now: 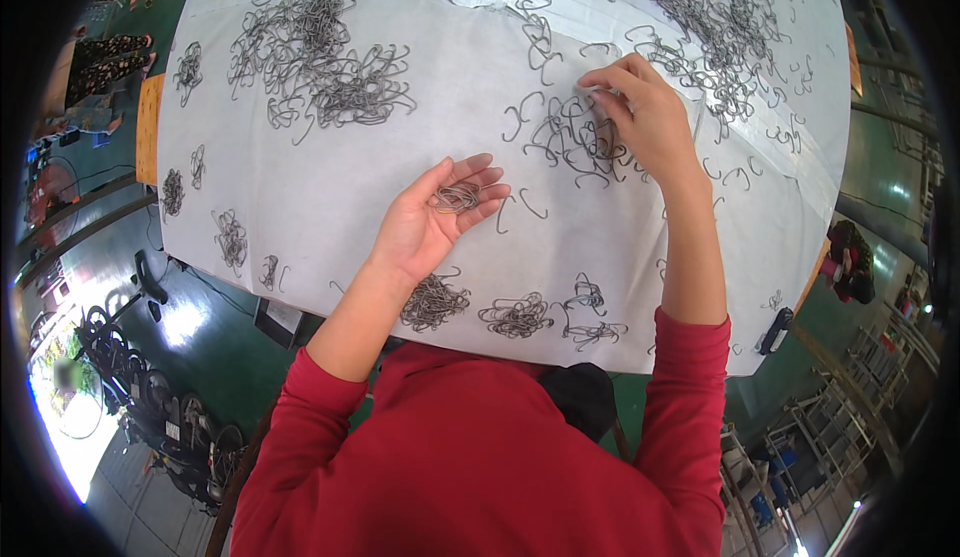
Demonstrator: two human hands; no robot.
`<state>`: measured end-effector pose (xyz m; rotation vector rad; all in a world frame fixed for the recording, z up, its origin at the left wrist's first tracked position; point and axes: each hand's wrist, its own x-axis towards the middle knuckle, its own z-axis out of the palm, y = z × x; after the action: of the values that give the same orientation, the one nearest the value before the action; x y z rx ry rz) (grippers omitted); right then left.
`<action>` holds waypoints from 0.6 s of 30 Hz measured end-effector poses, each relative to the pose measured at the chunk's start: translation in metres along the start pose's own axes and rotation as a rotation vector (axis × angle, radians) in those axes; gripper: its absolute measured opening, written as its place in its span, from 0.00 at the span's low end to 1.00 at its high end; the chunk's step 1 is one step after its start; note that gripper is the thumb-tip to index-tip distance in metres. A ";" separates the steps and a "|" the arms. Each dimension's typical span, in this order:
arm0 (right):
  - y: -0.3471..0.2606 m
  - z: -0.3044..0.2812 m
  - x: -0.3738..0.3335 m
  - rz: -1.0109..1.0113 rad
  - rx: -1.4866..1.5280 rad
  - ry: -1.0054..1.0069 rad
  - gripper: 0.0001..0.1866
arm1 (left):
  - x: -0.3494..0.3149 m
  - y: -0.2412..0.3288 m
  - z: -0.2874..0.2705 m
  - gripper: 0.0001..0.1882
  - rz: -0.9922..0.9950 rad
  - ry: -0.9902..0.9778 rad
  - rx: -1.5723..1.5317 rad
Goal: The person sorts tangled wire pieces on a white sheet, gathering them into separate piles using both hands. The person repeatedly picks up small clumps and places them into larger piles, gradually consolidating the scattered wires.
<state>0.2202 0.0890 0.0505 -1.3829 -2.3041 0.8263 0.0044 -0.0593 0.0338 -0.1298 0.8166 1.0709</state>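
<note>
My left hand (437, 207) is turned palm up above the near middle of the table, its fingers loosely curled round a small bunch of bent metal wire hooks (457, 198). Farther right, my right hand (640, 117) hangs over a loose heap of the same S-shaped hooks (570, 142). Its thumb and index finger come together in a pinch at the heap's far edge. Whether a hook sits between those fingertips is too small to tell. A few single hooks lie on the white sheet between the two hands.
The white-covered table (450, 77) bears a big tangled pile (320, 57) at far left and a larger one (700, 7) at far right. Small bundles (515, 315) line the near and left edges. A black object (776, 331) lies at the right edge. Motorbikes (150, 397) stand beyond, lower left.
</note>
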 end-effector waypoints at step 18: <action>-0.009 -0.005 0.012 -0.038 -0.097 -0.120 0.06 | 0.000 0.001 -0.001 0.22 -0.010 -0.001 -0.001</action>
<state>0.2112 0.0977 0.0596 -1.3585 -2.4837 0.8165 0.0030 -0.0596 0.0337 -0.1335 0.8135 1.0620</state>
